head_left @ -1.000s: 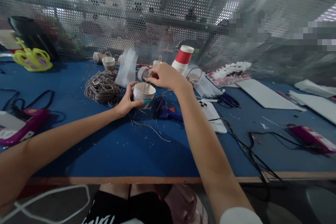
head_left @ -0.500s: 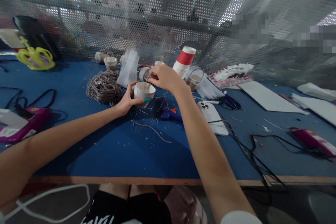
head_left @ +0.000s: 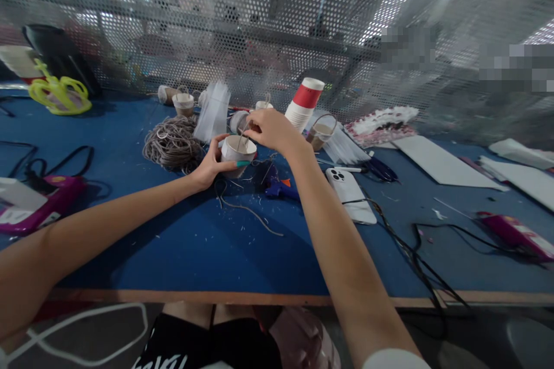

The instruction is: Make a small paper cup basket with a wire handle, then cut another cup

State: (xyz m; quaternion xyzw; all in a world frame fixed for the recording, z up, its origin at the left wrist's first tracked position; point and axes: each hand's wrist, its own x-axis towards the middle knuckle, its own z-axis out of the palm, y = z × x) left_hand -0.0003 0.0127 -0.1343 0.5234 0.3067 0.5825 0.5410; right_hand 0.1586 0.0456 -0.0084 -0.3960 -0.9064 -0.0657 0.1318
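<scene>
A small white paper cup stands upright near the middle of the blue table, with my left hand wrapped round its left side and the thumb across its front. Above the rim, my right hand pinches a thin cord that runs down to the cup. A loose end of cord trails over the table in front. Left of the cup lies a big coil of grey-brown cord. Just right of it is a blue tool, probably a glue gun, partly hidden by my right forearm.
A white phone and black cables lie right of my forearm. Behind are stacked paper cups, a small cup with a handle and clear strips. White boards lie right; a yellow crown-shaped item stands far left.
</scene>
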